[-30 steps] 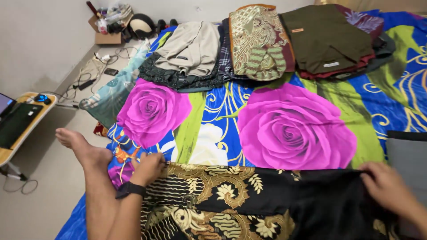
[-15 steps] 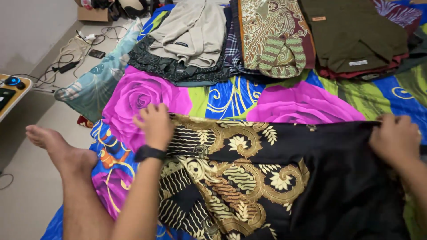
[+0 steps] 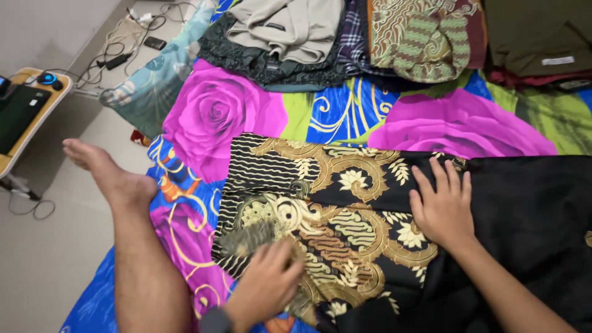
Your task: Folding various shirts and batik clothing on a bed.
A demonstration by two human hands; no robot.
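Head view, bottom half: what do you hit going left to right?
Small wooden laptop table → person's bare foot → left hand on the black-and-gold patterned batik cloth → right hand flat on the same cloth → plain black part of the cloth.

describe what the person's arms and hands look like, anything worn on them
Both forearms are bare, with no sleeves in view. The left hand has a dark band, likely a watch or fitness strap, at its wrist, partly cut off by the bottom edge of the picture. The right hand shows no gloves, rings or wristband that can be made out.
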